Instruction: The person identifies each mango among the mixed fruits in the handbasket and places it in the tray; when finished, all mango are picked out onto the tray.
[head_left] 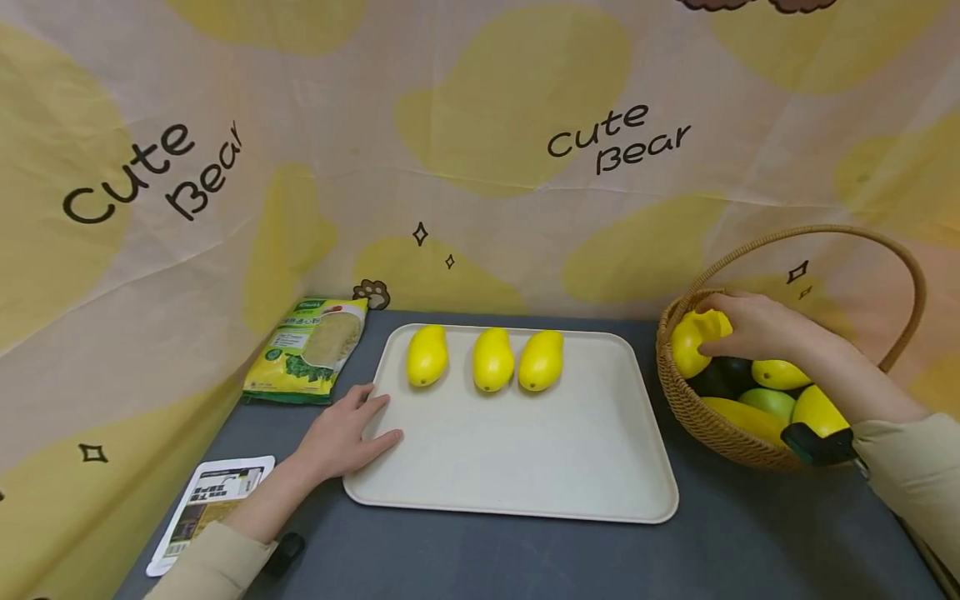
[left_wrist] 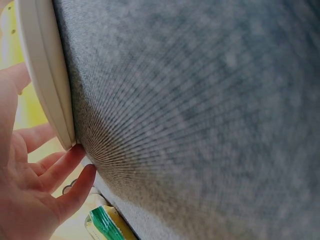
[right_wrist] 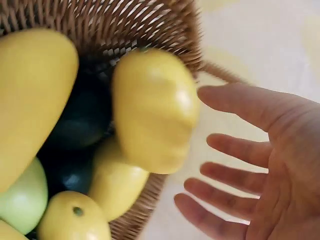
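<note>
Three yellow mangoes, a left one [head_left: 427, 357], a middle one [head_left: 492, 360] and a right one [head_left: 541, 361], lie along the far side of a cream tray [head_left: 517, 458]. My left hand [head_left: 341, 437] rests at the tray's left rim, fingers spread. Over at the wicker basket [head_left: 684, 408], my right hand [head_left: 753, 327] reaches in from above, nearest to a yellow mango [right_wrist: 155, 110] at the basket's left side. In the right wrist view its fingers are spread, with the thumb tip right at the mango's edge.
Also in the basket are a green fruit [head_left: 768, 404], dark produce [head_left: 722, 377] and several yellow fruits. Its tall handle [head_left: 825, 231] arches overhead. A yellow-green food packet [head_left: 307, 350] lies left of the tray, a white-edged package [head_left: 213, 504] nearer. Printed cloth hangs behind.
</note>
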